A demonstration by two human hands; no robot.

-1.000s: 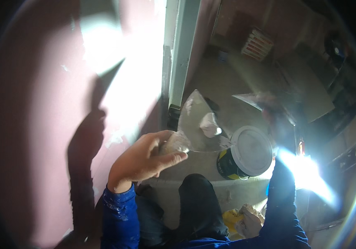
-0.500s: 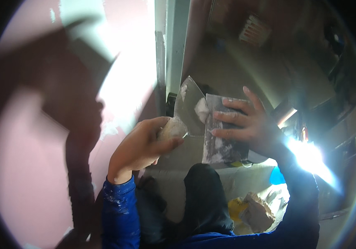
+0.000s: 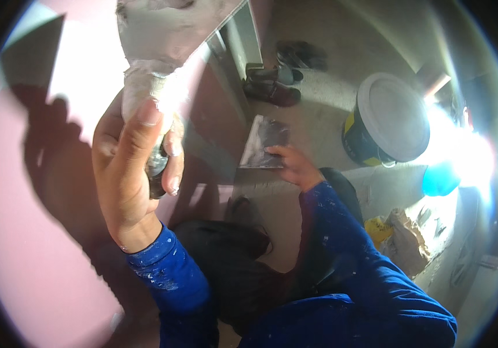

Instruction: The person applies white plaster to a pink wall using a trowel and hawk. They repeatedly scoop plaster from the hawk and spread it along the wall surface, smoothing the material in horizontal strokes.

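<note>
My left hand [image 3: 124, 168] is closed around the handle of a wide putty knife [image 3: 170, 37], raised high at the left. Its blade points up and away in front of the pink wall [image 3: 22, 243], with pale smears on it. Whether the blade touches the wall I cannot tell. Lower and to the right, my right hand [image 3: 298, 169] grips the near right corner of a flat rectangular plate [image 3: 260, 142], thumb on top. White filler is smeared over the plate. Both blue sleeves carry white specks.
A dark bucket with a grey lid [image 3: 393, 116] stands on the floor at right. Beside it are a glaring lamp [image 3: 455, 142], a blue round object [image 3: 441, 178] and a crumpled paper sack [image 3: 405, 246]. Shoes [image 3: 272, 90] lie farther off, near the wall's end.
My left hand has lifted the putty knife up and left, away from the plate. The right hand has shifted left and lower with the plate. The view has turned, showing the bucket and shoes.
</note>
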